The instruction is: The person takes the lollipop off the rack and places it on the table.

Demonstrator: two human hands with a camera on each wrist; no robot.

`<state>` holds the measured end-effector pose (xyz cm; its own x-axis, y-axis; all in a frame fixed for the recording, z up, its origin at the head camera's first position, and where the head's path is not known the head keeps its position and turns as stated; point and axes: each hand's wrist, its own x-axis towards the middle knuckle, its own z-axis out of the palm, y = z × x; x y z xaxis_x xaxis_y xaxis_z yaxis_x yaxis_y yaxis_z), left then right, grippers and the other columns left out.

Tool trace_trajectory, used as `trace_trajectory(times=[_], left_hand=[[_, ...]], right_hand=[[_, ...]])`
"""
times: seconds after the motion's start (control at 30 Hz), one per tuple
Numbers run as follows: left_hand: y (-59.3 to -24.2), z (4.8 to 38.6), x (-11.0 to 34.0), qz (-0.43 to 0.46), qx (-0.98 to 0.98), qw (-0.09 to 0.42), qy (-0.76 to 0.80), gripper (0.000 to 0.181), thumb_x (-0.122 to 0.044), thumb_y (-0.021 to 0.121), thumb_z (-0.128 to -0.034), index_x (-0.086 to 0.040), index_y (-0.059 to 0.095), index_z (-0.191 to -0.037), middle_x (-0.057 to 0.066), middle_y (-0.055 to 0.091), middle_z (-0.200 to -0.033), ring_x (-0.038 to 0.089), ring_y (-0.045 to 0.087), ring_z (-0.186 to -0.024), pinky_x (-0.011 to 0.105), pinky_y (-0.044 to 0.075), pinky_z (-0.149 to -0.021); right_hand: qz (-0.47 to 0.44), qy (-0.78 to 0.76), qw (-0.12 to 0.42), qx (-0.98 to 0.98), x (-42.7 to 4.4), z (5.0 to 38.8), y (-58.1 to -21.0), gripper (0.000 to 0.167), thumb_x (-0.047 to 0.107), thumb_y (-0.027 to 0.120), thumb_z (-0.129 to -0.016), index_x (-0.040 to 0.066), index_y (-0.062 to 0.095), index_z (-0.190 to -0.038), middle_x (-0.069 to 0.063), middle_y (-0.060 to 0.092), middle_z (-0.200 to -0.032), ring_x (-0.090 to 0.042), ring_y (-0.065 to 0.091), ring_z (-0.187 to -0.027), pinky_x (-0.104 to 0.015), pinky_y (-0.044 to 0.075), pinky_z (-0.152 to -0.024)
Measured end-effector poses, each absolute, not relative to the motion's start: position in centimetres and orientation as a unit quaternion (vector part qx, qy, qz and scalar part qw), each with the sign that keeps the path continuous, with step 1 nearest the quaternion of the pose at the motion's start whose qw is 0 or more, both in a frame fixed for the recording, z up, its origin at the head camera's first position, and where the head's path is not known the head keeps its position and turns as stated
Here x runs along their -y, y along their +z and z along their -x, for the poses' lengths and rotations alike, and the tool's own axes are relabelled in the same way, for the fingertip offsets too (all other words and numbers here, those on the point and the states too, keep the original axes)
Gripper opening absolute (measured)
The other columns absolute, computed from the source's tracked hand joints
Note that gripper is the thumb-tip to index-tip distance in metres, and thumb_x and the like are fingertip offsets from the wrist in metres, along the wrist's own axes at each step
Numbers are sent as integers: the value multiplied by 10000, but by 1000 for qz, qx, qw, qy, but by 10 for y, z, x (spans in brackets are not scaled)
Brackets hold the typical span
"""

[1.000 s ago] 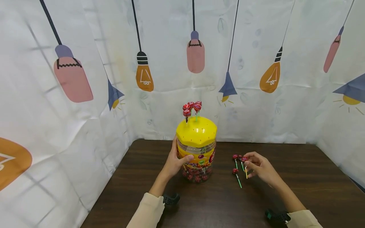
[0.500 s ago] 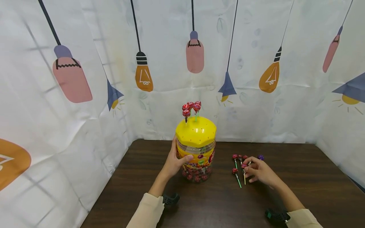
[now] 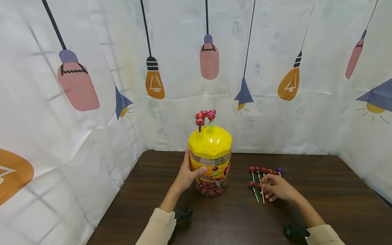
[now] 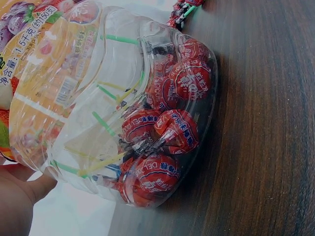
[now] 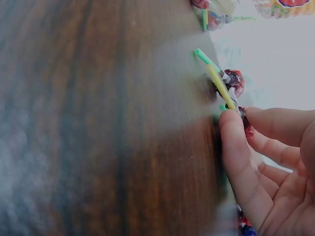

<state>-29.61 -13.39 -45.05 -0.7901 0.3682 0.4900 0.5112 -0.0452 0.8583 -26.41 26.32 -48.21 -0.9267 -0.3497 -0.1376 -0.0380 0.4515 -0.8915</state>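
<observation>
Your left hand [image 3: 185, 174]'s got a solid hold on the side of the jar [image 3: 214, 166], with a bunch of red lollies [image 3: 199, 121] standing up out of its yellow lid [image 3: 212, 143]. Your right hand [image 3: 278, 188]'s pinching a yellow-stick lolly [image 5: 221, 85] over to the jar's right, just beside a green-stick one [image 3: 256, 194] lying on the table [image 3: 226, 221]; can't tell if yours is touching down.

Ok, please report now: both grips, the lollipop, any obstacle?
Left grip holding candy jar. Right grip pinching yellow-stick lollipop. Loose green-stick lollipop lying on table between right grip and jar.
</observation>
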Motion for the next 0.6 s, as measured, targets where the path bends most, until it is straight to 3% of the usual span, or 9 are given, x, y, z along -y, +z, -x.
trace_trajectory(times=[0.37, 0.6], left_hand=[[-452, 297, 134, 317, 691, 58, -647, 1002, -278, 742, -952, -404, 14, -1629, 12, 430, -1529, 203, 525, -1327, 369, 462, -1124], [-451, 296, 135, 319, 691, 62, -646, 1003, -275, 744, -949, -396, 19, -1631, 29, 433, -1523, 197, 532, -1321, 356, 475, -1110]], right_hand=[[134, -481, 116, -859, -268, 259, -455, 417, 232, 602, -1042, -84, 504, -1295, -160, 648, -856, -253, 676, -701, -379, 608, -598], [228, -497, 45, -836, -252, 249, -419, 298, 243, 565, -1063, 26, 568, -1267, -140, 656, -876, -269, 680, -718, -411, 609, -635]])
